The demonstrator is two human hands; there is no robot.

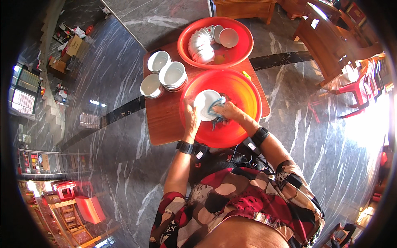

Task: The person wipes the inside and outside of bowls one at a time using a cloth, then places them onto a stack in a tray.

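Over the near red plastic basin (214, 136), my left hand (191, 116) grips the left rim of a white bowl (203, 104). My right hand (231, 112) holds a blue-grey cloth (218, 108) against the bowl's inside on its right. The bowl is tilted, its hollow towards me. Below the cloth, the basin's bottom is partly hidden by my hands and the bowl. Behind stands a second red basin (245, 52), in which a curved row of white bowls (200, 42) lies nested on its side, a single bowl (229, 37) at its end.
Three stacks of white bowls, one at the back (159, 61), one at the right (172, 74) and one at the left (151, 86), stand on the wooden table (164, 124). A yellow-green object (246, 75) lies beside the near basin. Wooden furniture (325, 52) stands right.
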